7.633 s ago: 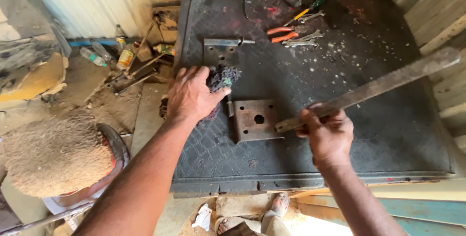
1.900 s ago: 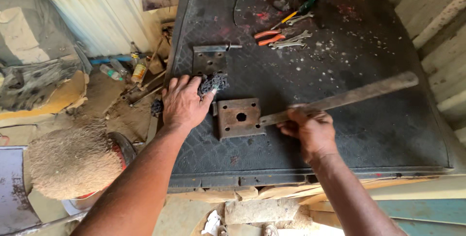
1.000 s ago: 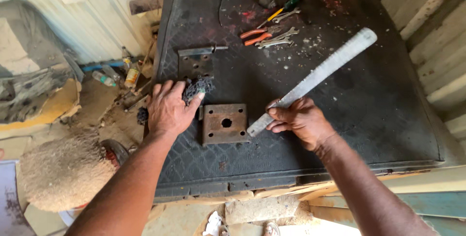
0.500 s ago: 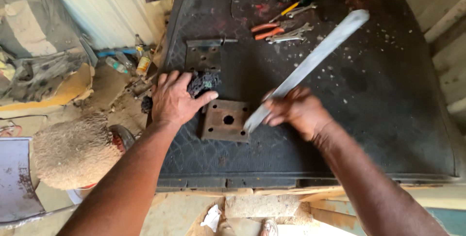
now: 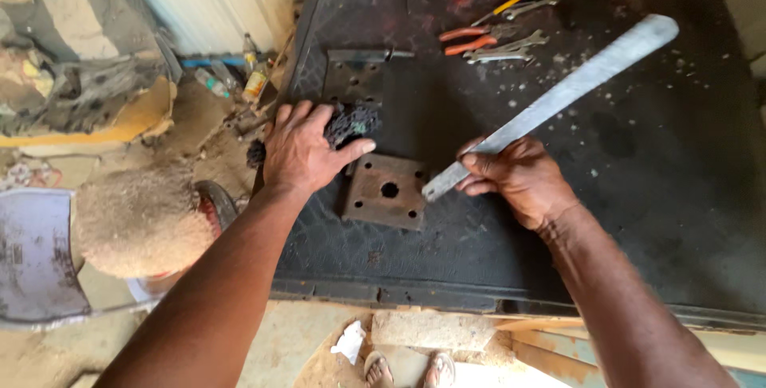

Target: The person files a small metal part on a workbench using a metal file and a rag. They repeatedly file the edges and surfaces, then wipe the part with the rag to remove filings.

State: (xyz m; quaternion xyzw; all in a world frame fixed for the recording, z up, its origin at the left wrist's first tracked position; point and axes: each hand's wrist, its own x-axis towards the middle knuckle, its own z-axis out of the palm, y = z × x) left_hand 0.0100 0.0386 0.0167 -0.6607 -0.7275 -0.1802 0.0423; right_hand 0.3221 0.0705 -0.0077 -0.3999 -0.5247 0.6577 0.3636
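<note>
Dark steel table (image 5: 638, 220), scuffed and flecked with pale chips. Long grey flat bar (image 5: 558, 101) running diagonally from upper right down to the right hand (image 5: 515, 177), fingers closed round its lower end, tip just beside the plate. Left hand (image 5: 307, 149) spread flat, palm down, on a dark wad (image 5: 347, 121) at the table's left edge. Rusty square plate (image 5: 387, 191) with centre hole lying flat between both hands. Orange-handled pliers (image 5: 471, 37) and spanners (image 5: 507, 49) farther back.
</note>
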